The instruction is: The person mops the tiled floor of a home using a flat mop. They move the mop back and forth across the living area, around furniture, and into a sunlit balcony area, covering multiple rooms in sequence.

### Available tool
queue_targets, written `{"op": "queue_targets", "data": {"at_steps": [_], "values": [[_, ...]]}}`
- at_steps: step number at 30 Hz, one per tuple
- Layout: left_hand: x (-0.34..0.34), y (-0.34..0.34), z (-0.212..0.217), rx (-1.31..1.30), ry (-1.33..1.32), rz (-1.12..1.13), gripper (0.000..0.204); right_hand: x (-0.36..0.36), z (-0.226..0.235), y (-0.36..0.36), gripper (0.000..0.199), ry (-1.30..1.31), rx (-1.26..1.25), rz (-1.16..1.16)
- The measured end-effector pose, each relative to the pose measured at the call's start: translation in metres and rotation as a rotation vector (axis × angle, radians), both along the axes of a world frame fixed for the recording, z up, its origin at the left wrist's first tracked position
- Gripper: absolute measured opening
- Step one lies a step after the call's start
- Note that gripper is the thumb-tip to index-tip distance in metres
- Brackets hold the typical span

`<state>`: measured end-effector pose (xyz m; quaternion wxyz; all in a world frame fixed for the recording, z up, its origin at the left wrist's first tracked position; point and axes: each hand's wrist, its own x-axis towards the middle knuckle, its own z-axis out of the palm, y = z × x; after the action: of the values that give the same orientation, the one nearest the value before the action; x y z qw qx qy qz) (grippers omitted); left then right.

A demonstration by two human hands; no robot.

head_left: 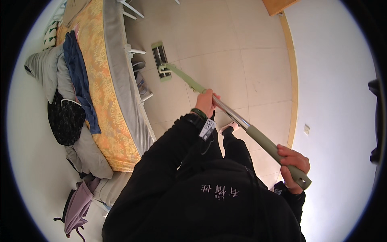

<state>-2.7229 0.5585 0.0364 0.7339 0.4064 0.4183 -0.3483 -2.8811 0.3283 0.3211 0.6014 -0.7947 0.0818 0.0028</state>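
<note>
A flat mop (181, 74) with a green and metal pole slants across the view, from its head at the far left to its handle end at the near right. Its flat rectangular head (158, 54) rests on the tiled floor beside the bed. My left hand (206, 103) is closed round the pole about midway, with a dark green band and a white tag at the wrist. Farther up, my right hand (295, 164) wraps round the green grip close to its end, which has a hanging hole.
Along the left runs a bed (105, 117) with a yellow patterned sheet, clothes on top and white legs. Slippers (138, 65) and a box lie under its edge. A white wall (330, 80) with a socket (306, 129) bounds the right. Purple umbrellas (80, 201) hang at lower left.
</note>
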Motion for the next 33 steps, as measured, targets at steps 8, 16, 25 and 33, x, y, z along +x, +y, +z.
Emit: {"op": "queue_targets", "data": {"at_steps": [8,16,25,33], "values": [[-0.014,0.045,0.012,-0.013,-0.009,0.1,0.015,0.024,-0.001,0.014,0.016,0.013,0.025,0.192],[-0.006,0.11,-0.015,0.092,-0.014,0.289,0.014,0.055,-0.021,0.042,0.019,-0.025,0.144,0.38],[0.061,0.117,-0.095,0.06,0.0,0.186,0.013,0.104,-0.061,0.048,0.016,0.132,0.273,0.237],[-0.005,-0.045,-0.001,-0.106,0.05,-0.072,0.019,0.022,0.039,-0.018,0.014,0.186,-0.041,-0.281]]}}
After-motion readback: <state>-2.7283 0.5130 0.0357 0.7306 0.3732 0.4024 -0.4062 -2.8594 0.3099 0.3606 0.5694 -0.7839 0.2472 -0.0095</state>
